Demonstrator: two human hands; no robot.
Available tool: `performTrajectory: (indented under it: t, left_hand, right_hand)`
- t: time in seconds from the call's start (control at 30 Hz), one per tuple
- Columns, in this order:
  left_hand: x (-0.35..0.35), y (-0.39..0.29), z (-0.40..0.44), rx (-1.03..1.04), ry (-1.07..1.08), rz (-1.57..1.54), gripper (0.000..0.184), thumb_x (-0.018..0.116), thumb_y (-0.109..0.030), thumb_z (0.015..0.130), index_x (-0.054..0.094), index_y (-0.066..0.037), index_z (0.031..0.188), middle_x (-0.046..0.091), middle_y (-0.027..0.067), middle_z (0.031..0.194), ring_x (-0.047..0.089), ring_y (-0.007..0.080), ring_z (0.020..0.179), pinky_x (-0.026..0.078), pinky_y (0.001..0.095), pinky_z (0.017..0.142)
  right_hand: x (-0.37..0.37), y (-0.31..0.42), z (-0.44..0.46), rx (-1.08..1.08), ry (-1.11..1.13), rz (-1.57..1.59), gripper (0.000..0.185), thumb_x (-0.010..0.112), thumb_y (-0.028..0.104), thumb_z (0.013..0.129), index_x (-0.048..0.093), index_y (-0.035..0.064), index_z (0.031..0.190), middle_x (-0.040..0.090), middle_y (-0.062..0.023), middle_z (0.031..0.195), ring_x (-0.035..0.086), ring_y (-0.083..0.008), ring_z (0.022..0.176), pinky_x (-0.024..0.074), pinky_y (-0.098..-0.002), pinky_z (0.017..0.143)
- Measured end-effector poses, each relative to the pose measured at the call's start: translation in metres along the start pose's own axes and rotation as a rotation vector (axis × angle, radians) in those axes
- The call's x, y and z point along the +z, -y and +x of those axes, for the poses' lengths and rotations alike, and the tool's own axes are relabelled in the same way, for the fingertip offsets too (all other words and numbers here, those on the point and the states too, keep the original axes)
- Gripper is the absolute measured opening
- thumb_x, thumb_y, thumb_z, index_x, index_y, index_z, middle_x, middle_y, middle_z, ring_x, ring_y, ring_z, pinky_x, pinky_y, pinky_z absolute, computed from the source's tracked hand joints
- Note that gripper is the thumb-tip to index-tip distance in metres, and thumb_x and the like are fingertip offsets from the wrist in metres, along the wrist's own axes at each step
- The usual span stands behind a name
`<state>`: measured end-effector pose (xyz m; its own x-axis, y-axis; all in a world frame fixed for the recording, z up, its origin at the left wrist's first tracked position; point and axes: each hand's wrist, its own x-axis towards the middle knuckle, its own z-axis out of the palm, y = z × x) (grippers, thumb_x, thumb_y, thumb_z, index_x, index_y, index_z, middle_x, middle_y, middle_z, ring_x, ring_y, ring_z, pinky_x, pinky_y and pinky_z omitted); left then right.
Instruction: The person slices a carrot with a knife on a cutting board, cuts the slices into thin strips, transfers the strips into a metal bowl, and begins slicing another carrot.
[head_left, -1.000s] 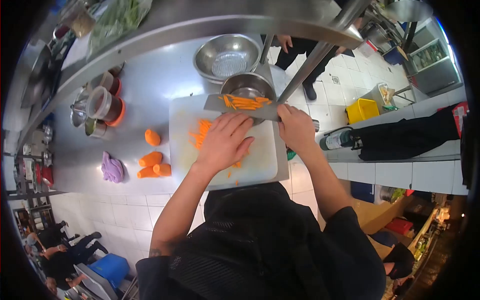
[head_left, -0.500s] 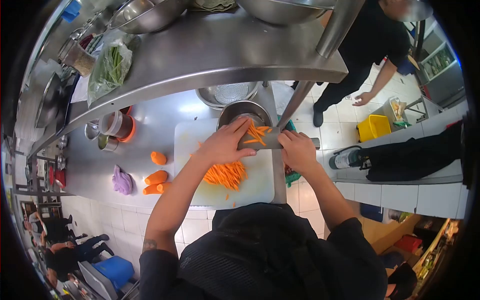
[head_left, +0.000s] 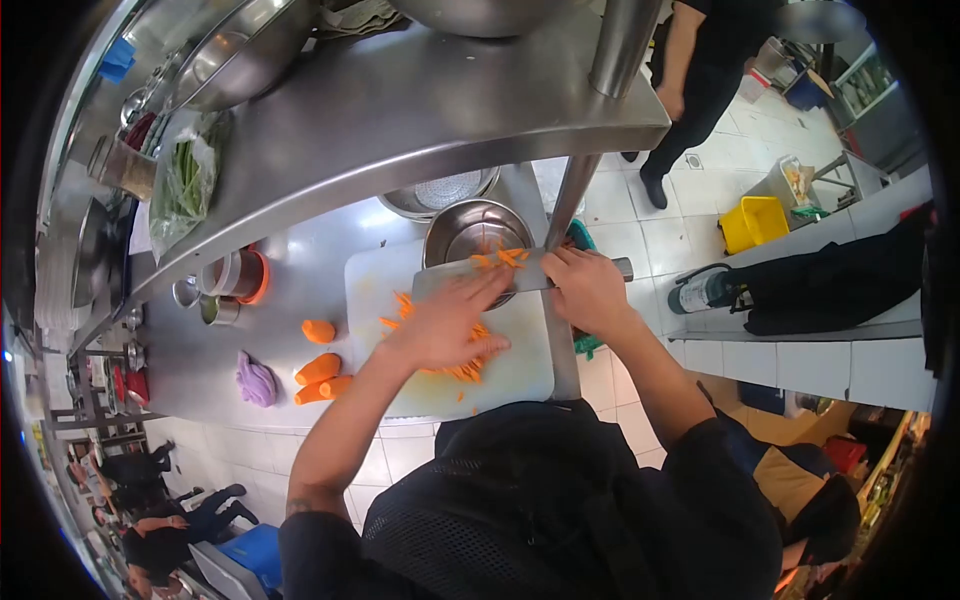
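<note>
My right hand (head_left: 590, 290) grips a cleaver (head_left: 530, 281) by its handle, the broad blade pointing left over the near rim of a steel bowl (head_left: 440, 240). A few carrot strips (head_left: 503, 257) lie along the blade's far edge, at the bowl's opening. My left hand (head_left: 445, 325) is open, its fingers stretched out over the blade. Beneath that hand, partly hidden, a pile of carrot strips (head_left: 458, 372) lies on the white cutting board (head_left: 520, 370). Several peeled carrot pieces (head_left: 318, 368) rest on the steel counter left of the board.
A purple cloth (head_left: 256, 380) and small containers (head_left: 232, 274) are on the counter's left. A steel shelf (head_left: 420, 110) with its post (head_left: 575, 195) overhangs the far side. Another person (head_left: 690, 110) stands beyond the post. A yellow bin (head_left: 752, 222) is on the floor.
My left hand has drawn back from the bowl toward the pile. Most strips have left the blade, with only a few still on it. The view has shifted slightly.
</note>
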<state>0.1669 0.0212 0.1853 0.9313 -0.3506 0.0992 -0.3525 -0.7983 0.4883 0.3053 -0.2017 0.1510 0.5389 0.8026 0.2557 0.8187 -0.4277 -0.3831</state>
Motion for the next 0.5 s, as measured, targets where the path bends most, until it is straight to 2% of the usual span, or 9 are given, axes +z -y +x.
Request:
performTrajectory:
  t: [0.1, 0.17, 0.2, 0.27, 0.3, 0.33, 0.4, 0.43, 0.5]
  left_hand:
    - [-0.002, 0.031, 0.021, -0.085, 0.056, -0.088, 0.082, 0.067, -0.045, 0.096, 0.037, 0.001, 0.157, 0.046, 0.0259, 0.156, 0.046, 0.0409, 0.143, 0.036, 0.0504, 0.119]
    - [-0.010, 0.047, 0.033, -0.328, 0.208, -0.238, 0.087, 0.067, -0.050, 0.095, 0.036, 0.002, 0.157, 0.041, 0.0256, 0.160, 0.035, 0.0388, 0.152, 0.030, 0.0497, 0.122]
    - [-0.012, 0.045, 0.031, -0.321, 0.200, -0.237, 0.087, 0.067, -0.050, 0.095, 0.036, 0.002, 0.157, 0.041, 0.0256, 0.160, 0.035, 0.0388, 0.152, 0.030, 0.0497, 0.122]
    - [-0.012, 0.040, 0.030, -0.169, -0.088, -0.093, 0.091, 0.067, -0.052, 0.095, 0.031, 0.001, 0.160, 0.041, 0.0260, 0.160, 0.034, 0.0402, 0.152, 0.030, 0.0499, 0.122]
    - [-0.012, 0.029, 0.027, -0.054, -0.081, -0.122, 0.092, 0.065, -0.052, 0.096, 0.028, 0.001, 0.161, 0.041, 0.0257, 0.160, 0.032, 0.0409, 0.153, 0.028, 0.0496, 0.123]
    - [-0.004, 0.018, 0.027, -0.048, -0.073, -0.124, 0.092, 0.065, -0.052, 0.096, 0.028, 0.001, 0.161, 0.041, 0.0257, 0.160, 0.032, 0.0409, 0.153, 0.028, 0.0496, 0.123]
    - [0.009, 0.000, 0.024, -0.052, 0.108, -0.049, 0.094, 0.063, -0.055, 0.096, 0.027, 0.002, 0.161, 0.039, 0.0261, 0.161, 0.031, 0.0409, 0.153, 0.027, 0.0491, 0.124]
    - [0.007, 0.007, 0.023, -0.068, 0.105, -0.056, 0.094, 0.063, -0.055, 0.096, 0.027, 0.002, 0.161, 0.039, 0.0261, 0.161, 0.031, 0.0409, 0.153, 0.027, 0.0491, 0.124]
    - [-0.002, 0.044, 0.032, -0.282, -0.001, 0.003, 0.088, 0.061, -0.053, 0.099, 0.030, 0.002, 0.161, 0.040, 0.0286, 0.160, 0.033, 0.0402, 0.153, 0.029, 0.0487, 0.124]
  right_hand:
    - [-0.007, 0.003, -0.001, -0.038, -0.003, -0.005, 0.024, 0.069, 0.006, 0.075, 0.057, 0.0068, 0.096, 0.064, -0.0099, 0.087, 0.068, -0.0333, 0.087, 0.0542, -0.0461, 0.075]
    - [-0.009, 0.002, 0.001, -0.059, -0.010, -0.013, 0.022, 0.068, 0.007, 0.078, 0.060, 0.0063, 0.098, 0.066, -0.0103, 0.087, 0.069, -0.0330, 0.088, 0.0548, -0.0458, 0.077]
    - [-0.008, 0.002, 0.001, -0.062, -0.012, -0.005, 0.023, 0.068, 0.006, 0.077, 0.060, 0.0061, 0.099, 0.066, -0.0102, 0.088, 0.069, -0.0329, 0.088, 0.0547, -0.0456, 0.078]
    - [-0.010, 0.003, 0.001, -0.044, -0.028, -0.003, 0.024, 0.068, 0.006, 0.077, 0.060, 0.0060, 0.099, 0.066, -0.0101, 0.088, 0.069, -0.0327, 0.089, 0.0547, -0.0453, 0.078]
    - [-0.010, 0.006, 0.003, -0.040, -0.019, -0.029, 0.024, 0.068, 0.005, 0.076, 0.060, 0.0060, 0.099, 0.066, -0.0102, 0.089, 0.069, -0.0328, 0.089, 0.0547, -0.0453, 0.078]
    - [-0.009, 0.008, 0.003, -0.041, -0.006, -0.050, 0.025, 0.068, 0.005, 0.075, 0.060, 0.0060, 0.099, 0.067, -0.0103, 0.090, 0.069, -0.0330, 0.090, 0.0547, -0.0454, 0.079]
    - [-0.009, 0.011, 0.002, -0.038, -0.006, -0.062, 0.025, 0.068, 0.005, 0.075, 0.060, 0.0058, 0.099, 0.067, -0.0106, 0.091, 0.069, -0.0333, 0.089, 0.0547, -0.0455, 0.078]
    - [-0.009, 0.014, 0.000, -0.045, 0.003, -0.075, 0.024, 0.068, 0.005, 0.075, 0.061, 0.0056, 0.098, 0.067, -0.0109, 0.092, 0.068, -0.0337, 0.089, 0.0546, -0.0456, 0.078]
    - [-0.017, 0.025, -0.012, -0.038, 0.018, -0.067, 0.024, 0.068, 0.005, 0.075, 0.060, 0.0057, 0.098, 0.066, -0.0111, 0.091, 0.068, -0.0341, 0.089, 0.0547, -0.0457, 0.078]
